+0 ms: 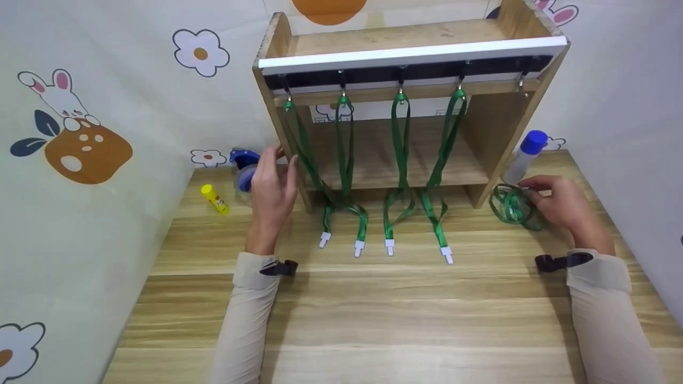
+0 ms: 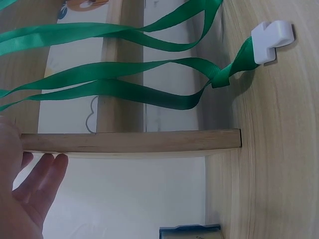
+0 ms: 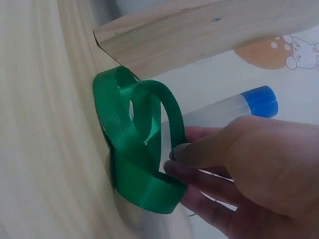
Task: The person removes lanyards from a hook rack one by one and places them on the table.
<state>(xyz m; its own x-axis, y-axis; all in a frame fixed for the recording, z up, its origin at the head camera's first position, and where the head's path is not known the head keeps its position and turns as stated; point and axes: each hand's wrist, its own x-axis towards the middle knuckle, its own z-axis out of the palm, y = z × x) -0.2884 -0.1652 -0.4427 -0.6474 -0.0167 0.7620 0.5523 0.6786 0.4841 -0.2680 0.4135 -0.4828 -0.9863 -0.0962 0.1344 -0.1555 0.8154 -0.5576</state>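
Note:
A wooden rack [image 1: 477, 149] stands at the back with several green lanyards [image 1: 437, 170] hanging from its hooks, their white clips [image 1: 446, 255] lowest. My left hand [image 1: 272, 186] holds the rack's left side panel [image 2: 134, 142], thumb by its front edge and fingers along its outer face. Right of the rack, my right hand [image 1: 563, 202] pinches a loop of a coiled green lanyard [image 3: 137, 174] between thumb and fingers. The coil's lower loops lie close over the tabletop. At the rack's right end, a hook [image 1: 522, 85] carries no lanyard.
Behind the right hand stands a clear tube with a blue cap [image 1: 533, 143]. Left of the rack are a yellow glue stick [image 1: 215, 200] and a blue tape dispenser [image 1: 244, 158], partly behind the left hand. Patterned cloth walls [image 1: 133, 106] surround the wood-grain table [image 1: 405, 320].

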